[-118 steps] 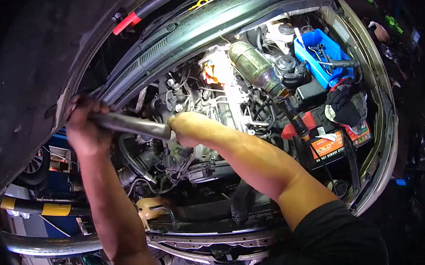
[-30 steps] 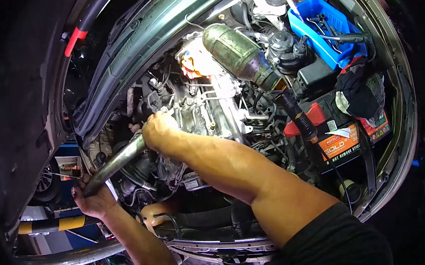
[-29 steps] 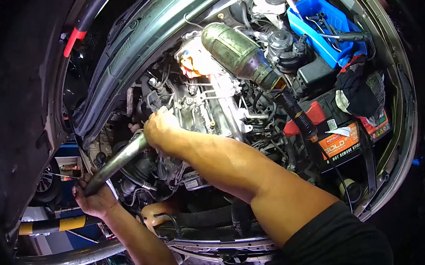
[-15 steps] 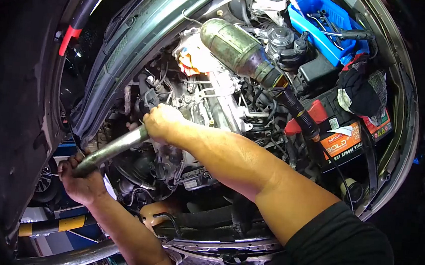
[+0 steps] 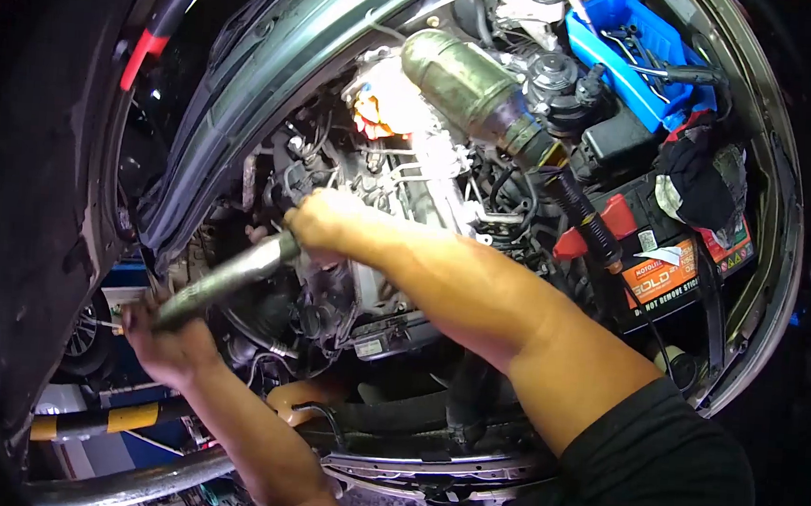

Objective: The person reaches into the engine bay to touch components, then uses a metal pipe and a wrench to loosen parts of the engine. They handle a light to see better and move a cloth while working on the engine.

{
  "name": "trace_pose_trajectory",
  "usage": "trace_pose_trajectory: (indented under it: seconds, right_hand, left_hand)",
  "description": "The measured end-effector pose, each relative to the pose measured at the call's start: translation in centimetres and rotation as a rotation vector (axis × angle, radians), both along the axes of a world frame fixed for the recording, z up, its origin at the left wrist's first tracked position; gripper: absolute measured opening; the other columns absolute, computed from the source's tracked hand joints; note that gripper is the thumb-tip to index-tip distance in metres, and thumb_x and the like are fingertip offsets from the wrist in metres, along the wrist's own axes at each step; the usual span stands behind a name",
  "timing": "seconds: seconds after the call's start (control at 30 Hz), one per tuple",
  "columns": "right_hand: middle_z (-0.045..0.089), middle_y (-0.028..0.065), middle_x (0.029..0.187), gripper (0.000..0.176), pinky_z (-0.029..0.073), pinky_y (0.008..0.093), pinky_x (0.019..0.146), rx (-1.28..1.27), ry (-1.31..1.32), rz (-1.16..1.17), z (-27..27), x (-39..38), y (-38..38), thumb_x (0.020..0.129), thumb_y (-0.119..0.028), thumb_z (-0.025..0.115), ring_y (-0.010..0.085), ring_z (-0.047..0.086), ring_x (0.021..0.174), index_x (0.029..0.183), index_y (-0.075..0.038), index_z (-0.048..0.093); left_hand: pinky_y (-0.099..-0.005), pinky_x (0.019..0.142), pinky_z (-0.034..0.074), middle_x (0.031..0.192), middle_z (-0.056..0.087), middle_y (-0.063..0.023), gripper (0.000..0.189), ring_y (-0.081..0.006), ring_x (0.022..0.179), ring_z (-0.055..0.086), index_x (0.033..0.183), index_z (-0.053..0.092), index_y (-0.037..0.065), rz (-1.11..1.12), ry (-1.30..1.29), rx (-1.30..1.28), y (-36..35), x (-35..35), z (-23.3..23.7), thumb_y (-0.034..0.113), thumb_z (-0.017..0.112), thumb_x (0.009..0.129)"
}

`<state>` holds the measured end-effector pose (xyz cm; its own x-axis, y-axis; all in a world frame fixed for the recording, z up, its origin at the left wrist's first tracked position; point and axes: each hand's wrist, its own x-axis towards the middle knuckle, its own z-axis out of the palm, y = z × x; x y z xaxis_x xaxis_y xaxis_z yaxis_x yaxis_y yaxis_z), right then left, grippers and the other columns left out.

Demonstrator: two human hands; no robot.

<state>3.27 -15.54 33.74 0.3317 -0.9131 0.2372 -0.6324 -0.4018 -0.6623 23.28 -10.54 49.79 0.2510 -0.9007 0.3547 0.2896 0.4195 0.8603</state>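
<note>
A long metal pipe [image 5: 235,274] slants across the left side of the open engine bay. My right hand [image 5: 325,221] is closed around its upper end, above the engine [image 5: 393,294]. Lower left, my left hand [image 5: 171,348] grips the other end, its fingers curled round the pipe and smeared by motion. A greenish metal canister-shaped part [image 5: 460,83], with a dark corrugated section [image 5: 577,213] below it, lies across the top of the engine. Close to it is a crumpled orange-and-white cloth [image 5: 375,119] under bright light.
A blue bin [image 5: 631,57] of tools stands at the upper right. Dark gloves or cloth [image 5: 697,179] lie beside it, over the orange-labelled battery [image 5: 665,271]. The raised hood [image 5: 23,207] borders the left, and a yellow-and-black bar [image 5: 131,417] shows below.
The view has shifted a little, so the engine bay sits farther right. Both hands keep their hold on the pipe, which has moved slightly up and right in view.
</note>
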Motion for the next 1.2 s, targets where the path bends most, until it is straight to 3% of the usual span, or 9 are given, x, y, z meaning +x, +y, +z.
trace_pose_trajectory:
  seconds: [0.17,0.2,0.3,0.47,0.6,0.7,0.83,0.97,1.2]
  right_hand:
    - [0.069,0.0155,0.091,0.032,0.054,0.0424,0.079,0.021,-0.001,0.055,0.6,-0.7,-1.2,0.069,-0.009,0.067,0.0331,0.067,0.092,0.101,-0.007,0.066]
    - [0.067,0.0193,0.094,0.029,0.052,0.0439,0.08,0.005,0.007,0.073,0.8,-1.4,-0.8,0.074,-0.008,0.057,0.0368,0.064,0.094,0.102,-0.003,0.063]
    - [0.066,0.0193,0.101,0.032,0.05,0.0439,0.084,0.076,-0.028,0.018,1.5,-1.3,0.0,0.077,-0.019,0.062,0.0358,0.064,0.097,0.104,-0.002,0.062]
    - [0.068,0.0162,0.102,0.058,0.045,0.0438,0.091,0.019,-0.071,-0.166,3.1,0.7,0.9,0.074,-0.056,0.068,0.0318,0.065,0.096,0.1,-0.004,0.064]
    - [0.068,0.0175,0.087,0.053,0.05,0.0438,0.084,0.145,-0.27,-0.07,2.4,1.3,0.1,0.073,-0.054,0.068,0.0358,0.066,0.089,0.097,-0.007,0.066]
    - [0.068,0.017,0.086,0.052,0.052,0.0438,0.081,0.155,-0.33,-0.081,2.4,0.7,0.5,0.071,-0.054,0.07,0.035,0.066,0.088,0.094,-0.008,0.066]
    - [0.069,0.0158,0.086,0.048,0.052,0.043,0.08,0.126,-0.283,-0.028,2.0,0.7,-0.3,0.068,-0.05,0.072,0.0347,0.066,0.088,0.094,-0.01,0.068]
    - [0.069,0.0153,0.087,0.041,0.053,0.0418,0.08,0.102,-0.241,0.019,2.1,0.4,0.0,0.066,-0.038,0.069,0.0342,0.066,0.088,0.096,-0.01,0.068]
    - [0.069,0.0153,0.089,0.044,0.052,0.0411,0.083,0.14,-0.263,-0.026,2.2,0.7,-0.7,0.066,-0.039,0.069,0.0324,0.066,0.09,0.098,-0.009,0.068]
  left_hand:
    - [-0.0439,0.078,0.047,0.073,0.048,-0.0042,0.006,-0.0206,0.071,0.051,0.082,0.051,0.009,-0.03,-0.076,0.052,-5.0,-3.8,2.0,0.01,0.055,0.087]
    - [-0.0432,0.077,0.047,0.073,0.048,-0.0043,0.006,-0.0206,0.07,0.051,0.081,0.051,0.009,-0.052,-0.075,0.075,-5.8,-3.9,2.2,0.01,0.055,0.086]
    - [-0.0429,0.077,0.047,0.071,0.047,-0.0038,0.007,-0.0205,0.069,0.051,0.08,0.051,0.009,-0.085,-0.137,0.057,-6.4,-5.3,2.8,0.009,0.055,0.085]
    - [-0.0429,0.074,0.045,0.07,0.046,-0.0038,0.011,-0.0201,0.069,0.049,0.075,0.051,0.009,-0.081,-0.106,0.091,-5.7,-4.4,2.1,0.01,0.058,0.084]
    - [-0.0421,0.076,0.043,0.071,0.046,-0.0047,0.007,-0.0204,0.069,0.048,0.082,0.053,0.008,-0.113,-0.141,0.059,-5.2,-3.9,2.0,0.013,0.056,0.086]
    - [-0.0429,0.078,0.044,0.072,0.046,-0.0045,0.007,-0.0207,0.069,0.047,0.082,0.053,0.008,0.061,-0.109,0.089,-4.6,-6.2,2.1,0.013,0.055,0.086]
    - [-0.0434,0.08,0.044,0.074,0.047,-0.0046,0.005,-0.0207,0.07,0.049,0.082,0.052,0.01,-0.149,-0.135,0.068,-5.1,-3.4,1.9,0.013,0.052,0.087]
    - [-0.0414,0.075,0.043,0.071,0.043,-0.0029,0.007,-0.0204,0.068,0.046,0.081,0.049,0.011,-0.114,-0.099,0.015,-4.2,-2.5,0.7,0.014,0.052,0.086]
    - [-0.0394,0.068,0.041,0.069,0.04,-0.0038,0.01,-0.02,0.064,0.043,0.075,0.044,0.009,-0.056,-0.097,0.12,-6.6,-4.2,2.2,0.008,0.054,0.078]
